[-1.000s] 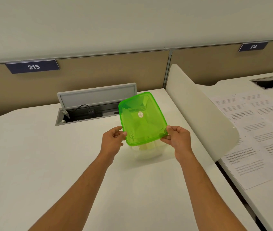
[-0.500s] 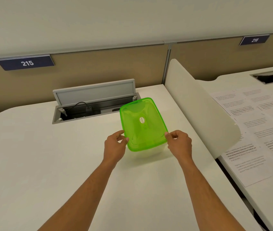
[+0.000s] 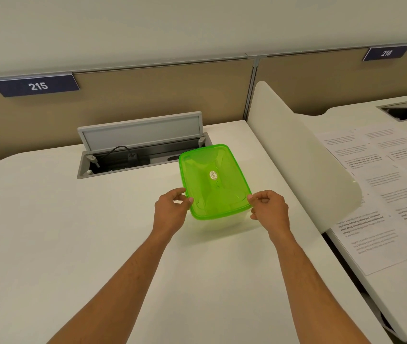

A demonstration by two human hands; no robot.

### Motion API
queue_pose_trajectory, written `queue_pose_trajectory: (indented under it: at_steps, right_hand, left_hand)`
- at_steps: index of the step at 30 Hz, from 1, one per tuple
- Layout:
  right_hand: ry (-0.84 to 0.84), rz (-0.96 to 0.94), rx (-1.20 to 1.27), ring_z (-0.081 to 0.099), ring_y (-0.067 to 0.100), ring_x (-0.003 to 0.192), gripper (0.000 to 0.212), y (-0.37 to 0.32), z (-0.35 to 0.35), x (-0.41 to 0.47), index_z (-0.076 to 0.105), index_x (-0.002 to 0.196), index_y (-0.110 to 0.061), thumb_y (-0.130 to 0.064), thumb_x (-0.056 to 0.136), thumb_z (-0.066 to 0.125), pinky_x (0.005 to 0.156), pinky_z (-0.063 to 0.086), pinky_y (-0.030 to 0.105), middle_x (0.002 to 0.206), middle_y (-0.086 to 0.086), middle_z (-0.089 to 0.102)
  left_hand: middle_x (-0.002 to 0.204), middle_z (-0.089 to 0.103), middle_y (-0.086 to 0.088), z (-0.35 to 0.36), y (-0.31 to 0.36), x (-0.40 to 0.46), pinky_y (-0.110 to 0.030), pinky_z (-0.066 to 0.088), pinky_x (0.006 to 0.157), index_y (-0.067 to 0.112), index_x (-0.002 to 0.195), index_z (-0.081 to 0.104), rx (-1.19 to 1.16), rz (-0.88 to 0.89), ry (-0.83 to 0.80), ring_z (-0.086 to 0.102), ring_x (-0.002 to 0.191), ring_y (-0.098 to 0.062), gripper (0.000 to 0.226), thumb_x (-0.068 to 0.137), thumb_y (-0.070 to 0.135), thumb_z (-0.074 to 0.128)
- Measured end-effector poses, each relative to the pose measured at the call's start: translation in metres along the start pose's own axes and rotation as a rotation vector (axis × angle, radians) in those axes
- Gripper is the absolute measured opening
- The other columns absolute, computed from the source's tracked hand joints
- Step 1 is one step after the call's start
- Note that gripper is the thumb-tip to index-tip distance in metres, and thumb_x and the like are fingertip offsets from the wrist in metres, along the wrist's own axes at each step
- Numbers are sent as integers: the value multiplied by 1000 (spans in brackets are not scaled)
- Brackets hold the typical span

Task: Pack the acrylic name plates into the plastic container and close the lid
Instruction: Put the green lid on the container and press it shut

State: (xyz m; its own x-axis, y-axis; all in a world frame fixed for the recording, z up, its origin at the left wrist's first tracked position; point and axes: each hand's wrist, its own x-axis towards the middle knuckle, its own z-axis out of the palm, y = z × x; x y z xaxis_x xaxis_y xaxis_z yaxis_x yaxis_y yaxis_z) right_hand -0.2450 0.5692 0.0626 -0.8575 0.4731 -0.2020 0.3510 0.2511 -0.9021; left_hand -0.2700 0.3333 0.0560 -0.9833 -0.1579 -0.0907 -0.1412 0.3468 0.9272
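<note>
office cubicle row, white desks under even light

a white desk (image 3: 48, 232) backs onto tan partition panels (image 3: 160, 95) bearing number signs 215 (image 3: 36, 85) and 216 (image 3: 385, 53); an open cable hatch (image 3: 140, 145) sits near its far edge, a curved white divider (image 3: 304, 157) along its right edge, printed sheets (image 3: 383, 194) on the neighbouring desk.

container body (image 3: 222, 225) mostly hidden under green lid (image 3: 213, 181), contents unseen, lid sticker (image 3: 213, 174) text too small, printed sheets (image 3: 381, 184) illegible
</note>
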Motion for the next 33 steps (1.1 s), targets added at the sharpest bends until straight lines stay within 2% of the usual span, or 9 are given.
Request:
queue_pose_trajectory:
  at_steps: [4,6,8,11,13,17,25,30,33]
  right_hand:
    - [-26,-7,44,67,21,65,13,3,-1,3,68,88,-11,-23,86,73,62,61,36,80,6,70]
    - [-36,-12,57,66,19,65,12,4,-2,4,68,88,-11,-22,87,72,58,59,32,79,7,70]
    - [-47,-11,76,65,17,64,11,6,-2,6,68,88,-11,-21,87,72,55,58,28,78,7,69]
    - [-64,2,118,63,15,61,9,9,-2,8,68,86,-12,-20,86,72,53,56,27,75,5,68]
    - [-81,24,146,63,16,61,9,9,-2,10,68,86,-12,-19,86,73,53,56,28,75,4,66]
    - [-123,102,199,62,19,63,9,8,-3,14,67,86,-10,-16,85,73,59,59,33,80,7,65]
    - [-118,148,299,60,19,66,10,11,0,12,65,95,-3,-4,86,70,64,58,34,82,10,63]
    - [-126,161,315,59,19,65,11,10,2,10,65,99,-3,-4,88,67,63,58,33,82,9,63]
    - [-167,165,320,58,20,65,12,10,0,11,65,100,-1,-3,89,65,62,57,33,82,11,63]
  left_hand:
    - [102,71,-8,1,2,3,-26,50,73,8,120,67,44,18,11,66,78,-20,37,85,16,74]
    - [103,71,-8,2,2,5,-21,46,72,8,120,67,49,21,15,66,79,-17,36,85,17,74]
    - [104,71,-9,2,1,6,-23,47,73,8,120,67,36,13,14,66,79,-18,36,85,16,74]
    - [107,70,-11,4,-3,6,-36,56,79,9,121,67,-40,-20,6,67,81,-23,37,85,15,74]
    - [108,68,-12,4,-6,6,-40,59,76,11,122,65,-108,-50,-2,68,83,-25,37,86,15,73]
    - [99,72,-14,3,-9,9,-37,60,66,20,127,58,-240,-155,-99,71,91,-26,39,90,17,69]
    - [90,73,-13,2,-10,12,-31,57,57,31,125,57,-265,-225,-157,71,73,-19,40,90,19,70]
    - [89,72,-14,2,-12,14,-32,57,59,28,124,54,-257,-234,-151,69,71,-20,38,90,19,69]
    - [94,71,-16,4,-12,16,-34,57,60,16,118,55,-275,-298,-152,68,72,-23,31,90,18,69]
